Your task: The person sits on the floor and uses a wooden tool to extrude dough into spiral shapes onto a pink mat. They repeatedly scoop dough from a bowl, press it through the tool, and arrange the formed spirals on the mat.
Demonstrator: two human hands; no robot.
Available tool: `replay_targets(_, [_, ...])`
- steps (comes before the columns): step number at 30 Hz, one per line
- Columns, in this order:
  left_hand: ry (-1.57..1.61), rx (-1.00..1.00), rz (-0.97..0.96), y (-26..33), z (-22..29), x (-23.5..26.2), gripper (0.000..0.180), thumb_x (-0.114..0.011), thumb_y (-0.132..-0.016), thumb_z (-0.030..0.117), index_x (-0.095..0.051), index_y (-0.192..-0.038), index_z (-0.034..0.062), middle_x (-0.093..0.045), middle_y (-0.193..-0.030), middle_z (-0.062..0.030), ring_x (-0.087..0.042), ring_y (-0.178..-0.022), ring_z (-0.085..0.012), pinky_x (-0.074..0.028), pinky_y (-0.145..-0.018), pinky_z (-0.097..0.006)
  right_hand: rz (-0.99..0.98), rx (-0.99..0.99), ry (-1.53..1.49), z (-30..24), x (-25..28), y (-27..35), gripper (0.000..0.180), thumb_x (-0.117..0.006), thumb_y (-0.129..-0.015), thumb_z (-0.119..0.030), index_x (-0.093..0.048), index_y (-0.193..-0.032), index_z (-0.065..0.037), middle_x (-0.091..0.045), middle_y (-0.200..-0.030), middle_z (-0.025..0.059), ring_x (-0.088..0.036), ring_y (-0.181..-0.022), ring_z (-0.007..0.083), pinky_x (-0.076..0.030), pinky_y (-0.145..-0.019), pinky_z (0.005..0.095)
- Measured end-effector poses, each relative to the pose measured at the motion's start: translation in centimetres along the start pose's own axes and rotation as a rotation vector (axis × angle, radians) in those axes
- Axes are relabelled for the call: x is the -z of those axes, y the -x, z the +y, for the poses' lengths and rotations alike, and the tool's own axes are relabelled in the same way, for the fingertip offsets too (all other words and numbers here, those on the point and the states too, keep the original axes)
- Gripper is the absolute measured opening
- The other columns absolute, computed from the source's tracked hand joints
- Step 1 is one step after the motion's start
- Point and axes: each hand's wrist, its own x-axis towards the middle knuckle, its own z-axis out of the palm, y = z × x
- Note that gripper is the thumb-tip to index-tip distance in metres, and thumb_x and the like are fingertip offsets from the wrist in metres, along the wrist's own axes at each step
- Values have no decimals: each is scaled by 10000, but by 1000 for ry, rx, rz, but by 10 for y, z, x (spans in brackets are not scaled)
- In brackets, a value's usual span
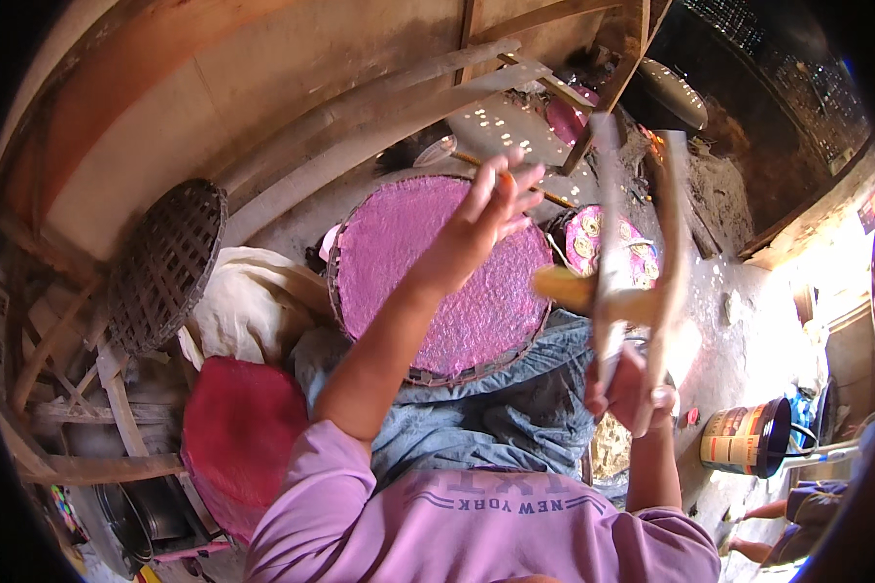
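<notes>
A round basket [337, 291] rests over my lap, with a glossy pink-purple coating [467, 316] across its face. My left hand [491, 209] is raised over its far right part, fingers spread and holding nothing; an orange-red spot shows on one finger. In my right hand [632, 389], at the right of the basket, is a wooden tool made of two long slats [673, 243] and a yellowish crosspiece [566, 287]. The slats stand up, blurred by motion, and my fingers grip their lower ends. Blue-grey cloth [457, 423] covers my legs.
A dark woven basket [165, 262] leans at the left, near cream cloth [253, 301] and a deep-pink rounded thing [243, 418]. Beyond the basket lie wooden beams [389, 136] and a pink patterned thing [593, 238]. A bucket [744, 437] and a person's legs [763, 530] are at right.
</notes>
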Motion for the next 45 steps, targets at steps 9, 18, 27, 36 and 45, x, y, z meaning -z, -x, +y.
replay_targets(9, [809,-159,-360,13,107,56,1045,-250,-825,841,-365,-1369,-45,-499,-1302,-216,-502,-1189,-406,-340,-1098,-538,-664,-590,-168,-4,-48,-92,1148,-538,-739,-796,-254,-1429,75,-576,-1051,228,-606,-894,257,-508,-730,315])
replay_targets(18, [950,-461,-67,47,-2,204,593,-590,-837,615,-503,-1086,85,-518,-976,-37,-521,-993,-218,-347,-1025,-384,-203,-722,676,-9,-94,-215,785,-276,-915,-743,-564,-1092,-34,-643,-777,150,-656,-641,196,-543,-545,311])
replay_targets(27, [1041,-568,16,69,-24,247,591,-536,-827,676,-557,-983,107,-557,-897,-28,-533,-896,-211,-372,-932,-369,-279,-696,974,6,-120,-240,770,-227,-933,-731,-598,-1007,-60,-577,-698,51,-600,-607,131,-475,-502,279])
replay_targets(36, [1027,-604,20,59,-8,216,582,-458,-854,696,-567,-949,133,-557,-868,-7,-544,-865,-206,-373,-919,-371,-158,-642,1060,-23,-133,-225,688,-291,-975,-649,-645,-1016,-59,-580,-646,42,-577,-549,122,-464,-480,279])
replay_targets(45, [991,-553,85,80,-13,209,392,-557,-880,534,-557,-932,146,-563,-820,7,-564,-812,-186,-411,-884,-366,-174,-621,1039,-10,-121,-205,753,-304,-961,-673,-654,-959,-6,-567,-612,57,-589,-533,143,-454,-479,288])
